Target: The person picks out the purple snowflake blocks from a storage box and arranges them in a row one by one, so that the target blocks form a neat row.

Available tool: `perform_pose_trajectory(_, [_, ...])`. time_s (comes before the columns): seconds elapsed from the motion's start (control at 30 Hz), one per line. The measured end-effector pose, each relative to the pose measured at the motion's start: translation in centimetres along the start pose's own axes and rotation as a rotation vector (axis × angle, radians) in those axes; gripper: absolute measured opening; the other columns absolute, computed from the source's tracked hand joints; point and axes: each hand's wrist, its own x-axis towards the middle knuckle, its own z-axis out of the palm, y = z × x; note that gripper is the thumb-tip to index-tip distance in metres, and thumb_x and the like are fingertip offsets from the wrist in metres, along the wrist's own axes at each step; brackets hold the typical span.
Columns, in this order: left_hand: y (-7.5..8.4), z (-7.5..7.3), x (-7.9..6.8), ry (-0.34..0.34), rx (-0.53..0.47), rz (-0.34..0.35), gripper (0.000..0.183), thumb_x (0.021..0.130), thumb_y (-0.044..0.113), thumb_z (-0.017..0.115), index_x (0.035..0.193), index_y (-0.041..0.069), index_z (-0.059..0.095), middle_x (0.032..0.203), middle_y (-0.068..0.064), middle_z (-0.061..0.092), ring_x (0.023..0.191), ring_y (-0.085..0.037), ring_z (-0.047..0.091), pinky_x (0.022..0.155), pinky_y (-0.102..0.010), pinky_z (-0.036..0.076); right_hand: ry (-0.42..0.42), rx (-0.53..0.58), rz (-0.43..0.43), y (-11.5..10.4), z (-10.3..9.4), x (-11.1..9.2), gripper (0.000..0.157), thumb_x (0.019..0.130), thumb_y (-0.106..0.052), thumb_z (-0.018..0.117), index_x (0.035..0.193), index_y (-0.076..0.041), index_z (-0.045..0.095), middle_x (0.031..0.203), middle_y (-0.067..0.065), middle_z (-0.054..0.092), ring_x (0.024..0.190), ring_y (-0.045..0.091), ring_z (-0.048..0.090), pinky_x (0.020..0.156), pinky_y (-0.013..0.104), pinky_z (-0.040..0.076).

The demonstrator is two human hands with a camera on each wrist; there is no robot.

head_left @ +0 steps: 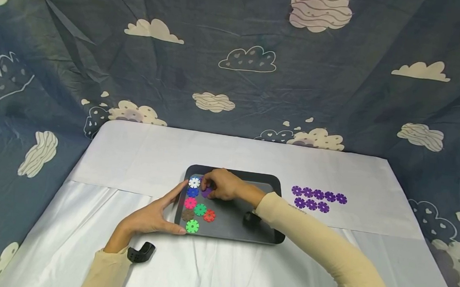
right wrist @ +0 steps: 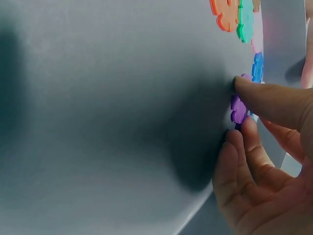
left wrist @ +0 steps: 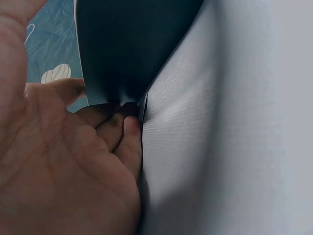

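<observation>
A dark grey rectangular tray [head_left: 233, 231] lies on the white cloth. My left hand [head_left: 149, 216] holds its near left corner, thumb at the front edge and index finger along the left side. In the left wrist view, the other fingers [left wrist: 129, 142] bend against the tray's outer wall. Inside the tray, my right hand [head_left: 224, 184] pinches a purple flower-shaped disc [right wrist: 238, 110] between thumb and fingers, close over the tray floor. Beside it are a white disc [head_left: 194, 183] and a blue disc [head_left: 193, 192].
Nearer the front of the tray lie pink [head_left: 190, 203], green [head_left: 200, 209], red [head_left: 209, 216], brown [head_left: 188, 215] and light green [head_left: 192, 226] discs. Two rows of purple discs [head_left: 319, 194] lie right of the tray. A dark cloud-patterned curtain [head_left: 247, 23] hangs behind.
</observation>
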Motion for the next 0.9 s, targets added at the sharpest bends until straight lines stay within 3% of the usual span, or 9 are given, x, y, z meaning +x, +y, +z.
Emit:
perform_pose_trajectory(0.37, [0.0, 0.0, 0.0, -0.002, -0.010, -0.007, 0.123, 0.073, 0.032, 0.091, 0.162, 0.034, 0.005, 0.170, -0.008, 0.006, 0.155, -0.037, 0.007, 0.120, -0.068, 0.011, 0.000, 0.023, -0.016, 0.4, -0.2, -0.1, 0.016, 0.078, -0.007, 0.085, 0.086, -0.011, 0.071, 0.085, 0.001, 0.069, 0.070, 0.007, 0.055, 0.065, 0.020, 0.048])
perform_pose_trajectory(0.73, [0.1, 0.0, 0.0, -0.002, -0.016, -0.006, 0.124, 0.073, 0.032, 0.091, 0.162, 0.033, 0.005, 0.170, -0.008, 0.004, 0.155, -0.037, 0.005, 0.120, -0.068, 0.009, -0.027, 0.019, -0.013, 0.9, -0.1, -0.6, 0.012, 0.082, -0.010, 0.083, 0.085, -0.014, 0.072, 0.086, -0.002, 0.069, 0.071, 0.005, 0.055, 0.066, 0.019, 0.048])
perform_pose_trajectory(0.9, [0.1, 0.0, 0.0, -0.001, -0.016, -0.012, 0.124, 0.073, 0.032, 0.091, 0.162, 0.034, 0.006, 0.170, -0.008, 0.005, 0.155, -0.037, 0.005, 0.120, -0.068, 0.009, -0.005, 0.081, -0.007, 0.8, -0.7, -1.1, 0.011, 0.083, -0.008, 0.081, 0.087, -0.012, 0.072, 0.089, 0.000, 0.071, 0.070, 0.004, 0.056, 0.066, 0.017, 0.048])
